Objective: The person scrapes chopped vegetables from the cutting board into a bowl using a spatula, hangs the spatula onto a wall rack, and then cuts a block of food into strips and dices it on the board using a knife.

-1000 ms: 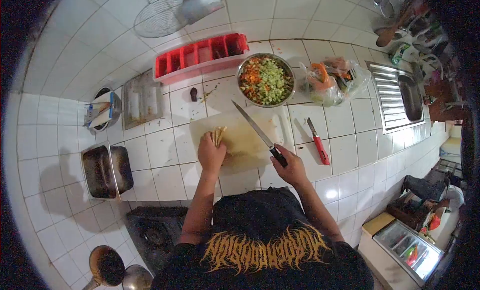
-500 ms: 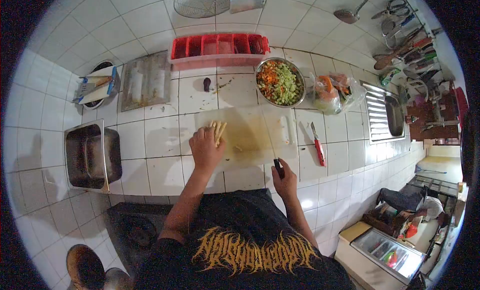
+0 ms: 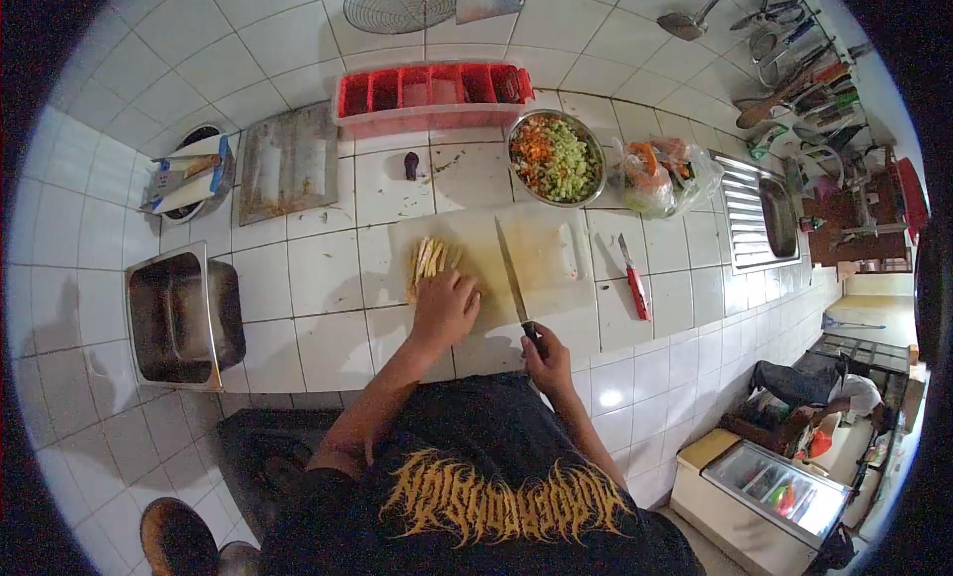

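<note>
On the cutting board [image 3: 467,222] lies a bunch of pale vegetable strips [image 3: 430,256], some with dark edges. My left hand [image 3: 447,303] rests over the near end of the bunch, its curled fingers holding the strips against the board. The black handle of a kitchen knife [image 3: 514,275] is gripped in my right hand [image 3: 546,356]. Its long blade points away from me over the middle of the board, to the right of the strips and apart from them.
Beyond the board stand a steel bowl of diced vegetables [image 3: 599,179], a plastic bag of vegetables [image 3: 655,189] and a red compartment box [image 3: 427,125]. A dark purple vegetable end [image 3: 411,165] lies behind the board. Right of it is a red-handled knife [image 3: 635,293]. A metal basin [image 3: 213,318] sits left.
My left hand has shifted right and nearer to me, and the strips now lie lower and spread on the board. My right hand has moved left, bringing the blade toward the middle.
</note>
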`<state>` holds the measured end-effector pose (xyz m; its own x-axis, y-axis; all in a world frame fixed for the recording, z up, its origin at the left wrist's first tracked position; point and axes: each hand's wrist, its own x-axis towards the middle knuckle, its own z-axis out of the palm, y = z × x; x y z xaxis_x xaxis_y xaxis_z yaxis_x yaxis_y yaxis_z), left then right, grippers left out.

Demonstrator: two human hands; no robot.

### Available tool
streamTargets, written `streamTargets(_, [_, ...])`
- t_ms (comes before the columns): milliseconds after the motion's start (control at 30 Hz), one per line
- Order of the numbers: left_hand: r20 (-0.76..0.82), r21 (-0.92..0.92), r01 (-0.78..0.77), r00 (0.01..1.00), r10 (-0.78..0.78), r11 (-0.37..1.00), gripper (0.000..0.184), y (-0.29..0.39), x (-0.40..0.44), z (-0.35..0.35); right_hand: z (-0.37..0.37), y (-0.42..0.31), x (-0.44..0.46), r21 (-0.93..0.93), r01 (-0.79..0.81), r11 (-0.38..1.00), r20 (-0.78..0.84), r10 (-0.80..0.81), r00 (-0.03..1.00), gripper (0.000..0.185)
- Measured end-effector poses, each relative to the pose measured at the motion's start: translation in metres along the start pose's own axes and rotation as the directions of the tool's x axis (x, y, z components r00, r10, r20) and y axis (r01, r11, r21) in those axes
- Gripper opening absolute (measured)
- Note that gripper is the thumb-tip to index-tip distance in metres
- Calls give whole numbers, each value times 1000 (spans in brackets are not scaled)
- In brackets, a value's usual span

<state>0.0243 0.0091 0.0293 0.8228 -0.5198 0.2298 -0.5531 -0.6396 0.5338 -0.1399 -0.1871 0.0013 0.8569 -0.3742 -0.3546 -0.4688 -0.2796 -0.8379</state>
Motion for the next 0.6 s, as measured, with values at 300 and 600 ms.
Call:
streamTargets(300, [124, 78, -80, 990, 70, 994, 18, -16, -7, 19, -2, -12, 13, -23, -4, 1000, -36, 3, 999, 41])
streamTargets(600, [-35, 130, 16, 999, -11, 991, 16, -15, -7, 17, -22, -30, 20, -95, -61, 994, -30, 59, 998, 37])
